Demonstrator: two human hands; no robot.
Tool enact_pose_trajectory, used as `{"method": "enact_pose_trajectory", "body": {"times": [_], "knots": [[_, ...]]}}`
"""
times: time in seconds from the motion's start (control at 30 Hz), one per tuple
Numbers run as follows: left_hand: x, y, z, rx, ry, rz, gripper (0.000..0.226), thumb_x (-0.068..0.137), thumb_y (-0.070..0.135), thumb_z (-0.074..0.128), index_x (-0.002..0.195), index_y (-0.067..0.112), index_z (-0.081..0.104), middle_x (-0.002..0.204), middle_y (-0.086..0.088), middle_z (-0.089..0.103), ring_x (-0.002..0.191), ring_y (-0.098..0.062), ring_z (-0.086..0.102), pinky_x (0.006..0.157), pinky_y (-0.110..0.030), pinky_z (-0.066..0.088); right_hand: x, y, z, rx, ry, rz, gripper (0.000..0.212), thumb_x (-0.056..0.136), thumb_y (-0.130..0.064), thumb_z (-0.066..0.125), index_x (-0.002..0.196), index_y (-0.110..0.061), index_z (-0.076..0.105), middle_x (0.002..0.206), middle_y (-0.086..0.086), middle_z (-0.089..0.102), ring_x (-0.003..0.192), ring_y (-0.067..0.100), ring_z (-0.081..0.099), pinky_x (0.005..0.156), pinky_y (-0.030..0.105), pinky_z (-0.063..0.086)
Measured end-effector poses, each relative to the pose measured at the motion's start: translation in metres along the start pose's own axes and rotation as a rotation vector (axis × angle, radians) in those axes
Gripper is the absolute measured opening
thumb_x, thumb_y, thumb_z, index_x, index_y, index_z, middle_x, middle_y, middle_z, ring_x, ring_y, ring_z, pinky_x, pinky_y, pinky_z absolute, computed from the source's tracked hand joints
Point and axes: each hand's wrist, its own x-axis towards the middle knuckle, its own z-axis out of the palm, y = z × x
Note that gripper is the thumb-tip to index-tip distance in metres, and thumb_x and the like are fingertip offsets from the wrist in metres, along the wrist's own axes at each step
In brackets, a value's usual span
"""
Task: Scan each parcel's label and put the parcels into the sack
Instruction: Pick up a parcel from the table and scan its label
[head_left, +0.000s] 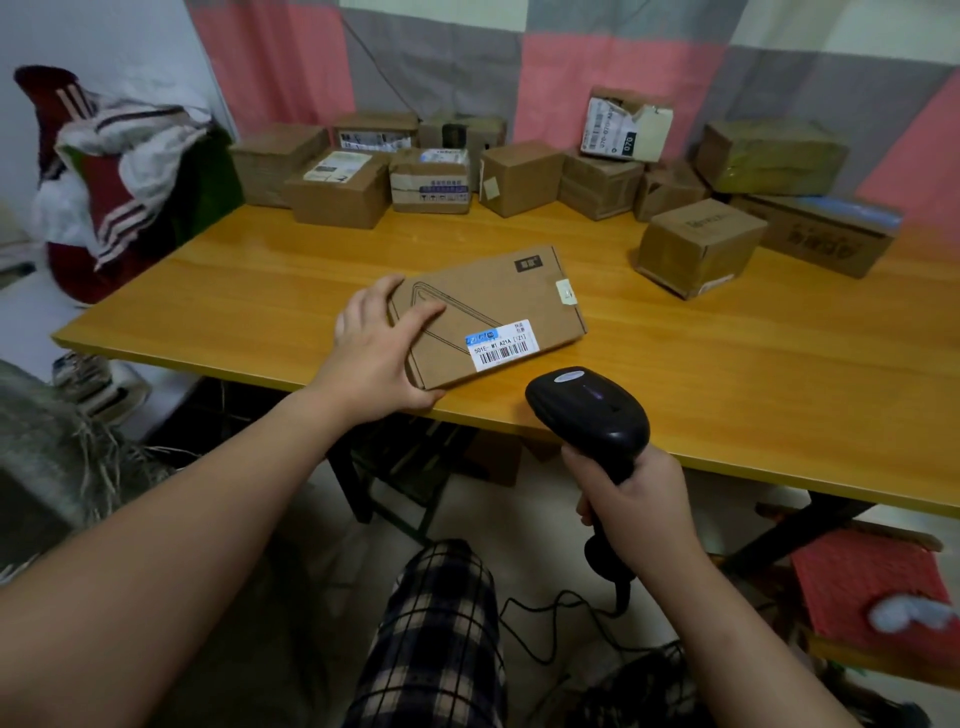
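Single head-worn wide-angle view; faces forward and down over table (727, 374), near edge close.

Wooden table (727, 364) with a yellow-orange top, black legs (358, 483) under it. Behind it hangs a patchwork curtain (597, 67) in pink, grey and cream squares, with a thin dark cord (371, 57) running down it at left. White wall (104, 41) at far left. Heap of red, white and green clothes (114, 171) beside the table's left end. Pale floor (545, 514) below. At lower right, a red textured mat (862, 587) lies on a low wooden bench (852, 657). Light dim and even
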Motion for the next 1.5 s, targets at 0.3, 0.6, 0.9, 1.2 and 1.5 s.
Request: {"method": "enact_pose_trajectory", "body": {"times": [0.3, 0.6, 0.9, 1.2, 1.5], "knots": [[-0.016, 0.008, -0.010, -0.018, 0.056, -0.032, 0.098, 0.058, 0.055, 0.080, 0.142, 0.037, 0.033, 0.154, -0.009, 0.007, 0.137, -0.035, 0.009, 0.111, -0.055, 0.016, 0.005, -0.010, 0.011, 0.032, -0.067, -0.053, 0.015, 0.081, -0.024, 0.072, 0.075, -0.029, 0.060, 0.055, -0.016, 0.062, 0.054, 0.004, 0.058, 0.055, 0.024, 0.045], [-0.166, -0.027, -0.063, -0.218, 0.389, -0.514, 0.094, 0.052, 0.072, 0.065, 0.136, 0.037, 0.045, 0.147, -0.003, 0.017, 0.132, -0.016, 0.015, 0.110, -0.045, 0.019, 0.002, -0.077, 0.113, 0.101, -0.387, -0.291, 0.015, 0.077, -0.037, 0.068, 0.071, -0.028, 0.058, 0.061, -0.015, 0.063, 0.057, 0.002, 0.059, 0.051, 0.013, 0.042], [-0.321, -0.096, -0.116, 0.045, 0.541, -0.984, 0.091, 0.049, 0.071, 0.057, 0.127, 0.024, 0.056, 0.142, -0.014, 0.028, 0.126, -0.037, 0.030, 0.110, -0.052, 0.026, -0.046, -0.105, 0.265, 0.053, -0.725, -0.351, 0.028, 0.073, -0.041, 0.074, 0.093, -0.023, 0.067, 0.081, -0.007, 0.070, 0.078, 0.005, 0.065, 0.068, 0.030, 0.054], [-0.336, -0.150, -0.095, 0.262, 0.237, -1.267, 0.076, 0.064, 0.071, 0.064, 0.124, 0.025, 0.056, 0.147, -0.018, 0.027, 0.128, -0.040, 0.028, 0.103, -0.052, 0.025, -0.045, -0.103, 0.297, 0.016, -0.738, -0.364, 0.017, 0.071, -0.047, 0.071, 0.078, -0.036, 0.059, 0.075, -0.012, 0.067, 0.073, -0.001, 0.063, 0.063, 0.021, 0.048], [-0.227, -0.130, -0.071, 0.279, 0.258, -0.758, 0.042, 0.087, 0.038, 0.062, 0.122, 0.016, 0.060, 0.144, -0.014, 0.040, 0.133, -0.035, 0.031, 0.104, -0.049, 0.023, -0.006, -0.085, 0.239, -0.034, -0.551, -0.281, 0.018, 0.080, -0.034, 0.073, 0.078, -0.038, 0.056, 0.066, -0.017, 0.062, 0.065, -0.008, 0.059, 0.051, 0.007, 0.038]]}}
